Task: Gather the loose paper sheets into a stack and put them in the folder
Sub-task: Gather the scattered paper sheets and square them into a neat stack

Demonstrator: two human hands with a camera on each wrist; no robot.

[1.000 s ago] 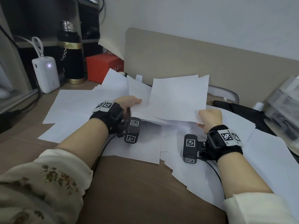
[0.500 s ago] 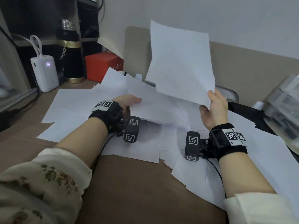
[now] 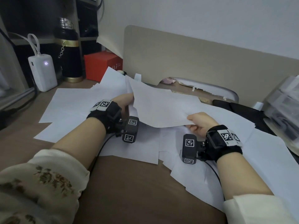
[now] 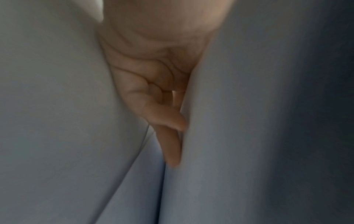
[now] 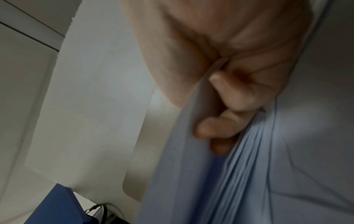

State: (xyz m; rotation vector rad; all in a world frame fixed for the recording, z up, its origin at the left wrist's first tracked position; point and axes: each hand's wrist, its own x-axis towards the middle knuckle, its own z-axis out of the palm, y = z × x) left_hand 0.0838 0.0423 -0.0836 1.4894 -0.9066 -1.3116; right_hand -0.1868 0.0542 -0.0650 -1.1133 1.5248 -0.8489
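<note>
Two hands act on one partial stack of paper sheets (image 3: 161,109), raised slightly above the worktop (image 3: 129,191). Right hand (image 3: 200,125): fingers (image 5: 235,97) curled, thumb above, pinching the near right corner of the top sheet. Left hand (image 3: 123,102): fingers (image 4: 170,145) nearly straight and together, laid under and against the stack's left edge; whether the thumb clamps from above cannot be told, as paper covers it. Loose sheets (image 3: 72,102) lie scattered across the worktop, overlapping, to the left, near side and right of the stack. No folder can be identified with certainty; a dark flat object (image 3: 252,113) lies at the far right, partly under paper.

Risk, as a judgement: the stack edges are uneven, so a corner pinch may let lower sheets slide out or fan; dragging the stack could sweep loose sheets off the worktop's near edge or crease the pinched corner.

View differences: the right wrist view shows many fanned sheet edges (image 5: 249,159) below the fingers and the pinch itself, hidden in the head view. The left wrist view shows the finger posture only. The head view alone gives the layout, with a power bank (image 3: 42,71), a black flask (image 3: 68,50) and a red box (image 3: 103,65) at the far left.
</note>
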